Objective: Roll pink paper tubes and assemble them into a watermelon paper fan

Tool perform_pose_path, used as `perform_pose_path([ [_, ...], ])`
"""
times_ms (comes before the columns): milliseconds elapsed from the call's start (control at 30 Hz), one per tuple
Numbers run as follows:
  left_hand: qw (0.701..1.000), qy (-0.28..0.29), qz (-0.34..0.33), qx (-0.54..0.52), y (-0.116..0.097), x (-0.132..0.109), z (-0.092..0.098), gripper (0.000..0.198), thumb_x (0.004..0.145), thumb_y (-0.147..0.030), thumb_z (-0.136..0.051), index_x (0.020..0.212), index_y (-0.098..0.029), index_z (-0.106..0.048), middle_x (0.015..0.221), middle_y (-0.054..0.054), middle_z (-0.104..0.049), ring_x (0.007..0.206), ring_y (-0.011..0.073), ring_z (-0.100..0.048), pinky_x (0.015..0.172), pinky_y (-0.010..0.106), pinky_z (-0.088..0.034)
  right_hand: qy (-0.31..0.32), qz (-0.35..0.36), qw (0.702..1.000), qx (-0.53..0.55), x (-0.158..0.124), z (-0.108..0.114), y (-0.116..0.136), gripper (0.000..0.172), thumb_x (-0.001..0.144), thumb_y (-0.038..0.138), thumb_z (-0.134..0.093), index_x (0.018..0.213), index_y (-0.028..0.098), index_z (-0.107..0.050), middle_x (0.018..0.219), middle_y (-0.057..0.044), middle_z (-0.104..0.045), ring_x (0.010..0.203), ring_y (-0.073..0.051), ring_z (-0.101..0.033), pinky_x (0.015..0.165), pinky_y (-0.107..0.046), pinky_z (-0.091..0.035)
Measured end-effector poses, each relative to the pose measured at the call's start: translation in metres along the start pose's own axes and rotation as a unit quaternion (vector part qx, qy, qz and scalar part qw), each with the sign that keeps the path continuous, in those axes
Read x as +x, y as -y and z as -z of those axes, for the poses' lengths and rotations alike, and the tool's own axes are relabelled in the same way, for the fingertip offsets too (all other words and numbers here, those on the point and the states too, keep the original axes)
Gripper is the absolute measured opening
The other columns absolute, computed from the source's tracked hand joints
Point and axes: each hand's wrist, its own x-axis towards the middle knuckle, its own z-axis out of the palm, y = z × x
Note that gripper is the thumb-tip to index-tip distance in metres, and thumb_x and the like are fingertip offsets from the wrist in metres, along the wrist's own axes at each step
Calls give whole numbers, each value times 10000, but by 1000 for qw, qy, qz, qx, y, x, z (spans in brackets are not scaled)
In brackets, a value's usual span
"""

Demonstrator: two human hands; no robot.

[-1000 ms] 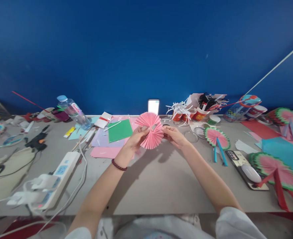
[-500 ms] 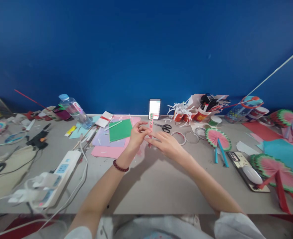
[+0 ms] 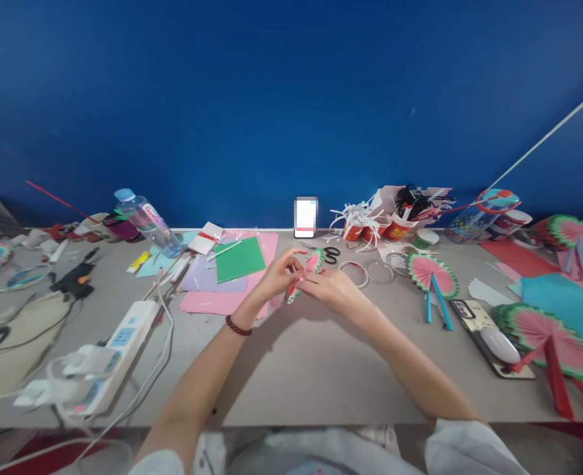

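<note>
Between my two hands is a small pleated paper piece (image 3: 314, 260), pink with a green and white scalloped edge. Its upper part fans out above my fingers and its lower end shows beneath them. My left hand (image 3: 282, 276), with a beaded bracelet at the wrist, pinches it from the left, fingers bent. My right hand (image 3: 332, 288) closes on it from the right, fingers pressed together over its middle. Black scissors (image 3: 331, 254) lie just behind my right hand. A lit phone (image 3: 305, 218) stands upright against the blue wall.
Green paper (image 3: 241, 259) lies on pink and purple sheets at the left, near a plastic bottle (image 3: 150, 221) and a power strip (image 3: 123, 349). Tape rings (image 3: 380, 271), cups of paper strips (image 3: 353, 229), finished paper fans (image 3: 432, 274) and a phone under a mouse (image 3: 500, 345) are at the right.
The pleated piece has gone from a narrow upright strip to a partly spread, tilted fan. My hands have turned slightly, and the fingers of my right hand have curled in.
</note>
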Motion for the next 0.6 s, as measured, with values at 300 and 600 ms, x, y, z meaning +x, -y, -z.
perform_pose_path([
  [300,999,-23,13,42,-1,1,6,410,702,-186,-644,1103,-209,-566,648,-25,-617,608,115,-556,654,230,-408,28,-40,999,20,-2,12,-7,275,915,178,-412,1030,223,-658,782,-50,-683,622,-130,-557,551,-257,-290],
  [600,965,-136,-66,213,-23,-1,9,303,742,-200,-607,1041,-251,-592,684,-34,-627,628,133,-547,755,275,-357,-11,-137,967,213,-10,44,-11,265,861,333,-526,1077,270,-666,866,-30,-716,676,-153,-595,633,-261,-390],
])
